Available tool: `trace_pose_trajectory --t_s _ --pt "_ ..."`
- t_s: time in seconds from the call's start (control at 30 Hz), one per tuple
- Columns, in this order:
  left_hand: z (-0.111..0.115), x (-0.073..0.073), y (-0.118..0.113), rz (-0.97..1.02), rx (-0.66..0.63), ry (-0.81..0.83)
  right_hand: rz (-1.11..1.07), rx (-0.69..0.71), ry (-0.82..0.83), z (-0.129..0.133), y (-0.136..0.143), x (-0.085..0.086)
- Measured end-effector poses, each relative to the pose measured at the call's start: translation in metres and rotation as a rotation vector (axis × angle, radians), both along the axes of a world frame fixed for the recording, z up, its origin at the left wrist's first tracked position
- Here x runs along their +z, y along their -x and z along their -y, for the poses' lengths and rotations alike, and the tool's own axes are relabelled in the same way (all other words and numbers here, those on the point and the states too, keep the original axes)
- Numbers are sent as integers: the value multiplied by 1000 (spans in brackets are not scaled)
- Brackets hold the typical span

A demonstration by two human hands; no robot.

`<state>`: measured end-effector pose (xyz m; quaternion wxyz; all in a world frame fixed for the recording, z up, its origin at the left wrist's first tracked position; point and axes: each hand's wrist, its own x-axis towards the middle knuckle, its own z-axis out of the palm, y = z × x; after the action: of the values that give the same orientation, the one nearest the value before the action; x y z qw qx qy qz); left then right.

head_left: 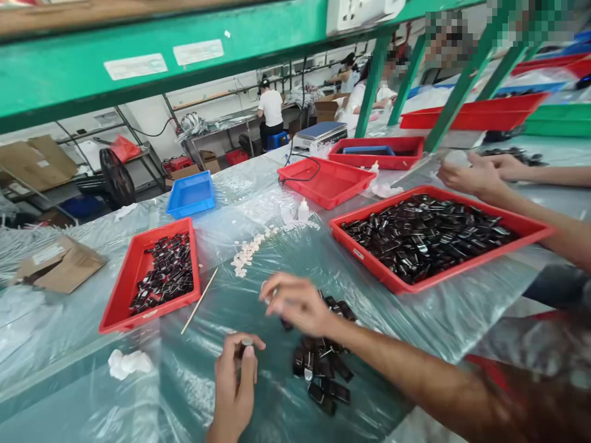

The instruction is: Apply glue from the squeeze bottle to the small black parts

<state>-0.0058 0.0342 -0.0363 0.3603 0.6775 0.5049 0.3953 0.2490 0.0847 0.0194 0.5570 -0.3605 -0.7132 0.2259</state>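
Observation:
My left hand [235, 375] is closed, thumb and fingers pinching a small dark part with a round grey top [247, 342] above the plastic-covered table. My right hand [298, 304] is slightly blurred, its fingers curled together. A pale edge shows at its fingertips, too small to name. Beneath the right wrist lies a loose pile of glossy black plastic parts [323, 369], partly hidden by the forearm. Beyond that hand, small white pieces [247, 253] are scattered over the sheet. A thin wooden stick [199, 301] rests left of them.
A red tray [105, 317] of small dark parts sits left; a larger red tray [401, 286] of black parts sits right. Farther back are a blue tray [191, 195], a red tray [325, 184] and a white bottle [303, 210]. A co-worker's hands [480, 172] work at right.

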Motion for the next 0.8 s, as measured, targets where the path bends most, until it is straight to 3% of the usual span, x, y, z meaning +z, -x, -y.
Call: trace_pose_trajectory --t_s 0.13,0.27,0.4,0.57,0.8 --pt "-5 3 -2 132 -69 155 62 -308 200 -66 -69 0" --pt "-8 8 -3 120 -38 136 254 -437 424 -121 -103 -15" --pt "-7 11 -9 90 -59 192 415 -507 569 -151 -100 -25" --pt "0 11 -9 60 -55 310 538 -562 670 -175 -84 -26" --pt "8 10 -3 -104 -21 257 539 -606 624 -174 -84 -19"
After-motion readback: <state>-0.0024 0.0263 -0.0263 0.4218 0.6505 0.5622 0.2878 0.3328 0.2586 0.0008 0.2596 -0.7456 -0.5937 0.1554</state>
